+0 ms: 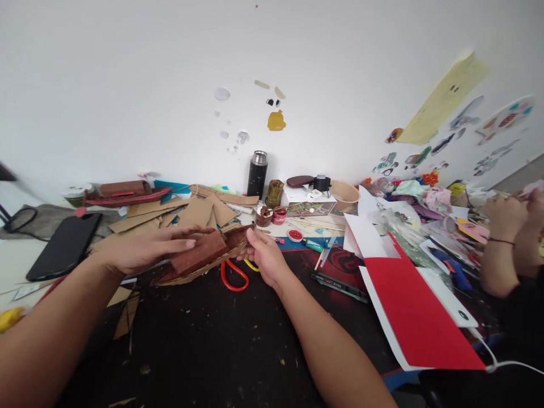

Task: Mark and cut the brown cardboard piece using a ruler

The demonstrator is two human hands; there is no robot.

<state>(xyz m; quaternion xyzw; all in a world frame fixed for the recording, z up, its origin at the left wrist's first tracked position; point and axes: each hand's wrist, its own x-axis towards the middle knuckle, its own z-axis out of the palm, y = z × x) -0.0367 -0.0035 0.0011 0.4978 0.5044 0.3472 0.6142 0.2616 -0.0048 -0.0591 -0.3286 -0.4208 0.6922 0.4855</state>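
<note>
A brown-painted cardboard boat (199,254) with a curved cabin is held above the black mat, its bare cardboard edge toward me. My left hand (157,247) lies over the cabin, thumb on the near side and fingers along the far side. The boat's pointed right end is pinched between the thumb and fingers of my right hand (264,255). Red-handled scissors (234,277) lie just behind and below the boat, partly hidden by it. Part of a yellow handle (250,265) shows beside my right fingers.
Cardboard scraps (204,212), a painted boat (127,194) and a phone (63,247) lie left. Paint jars (264,215) and a black flask (257,174) stand at the back. Red paper (419,311) and a utility knife (340,287) lie right. Another person's hands (508,218) are far right.
</note>
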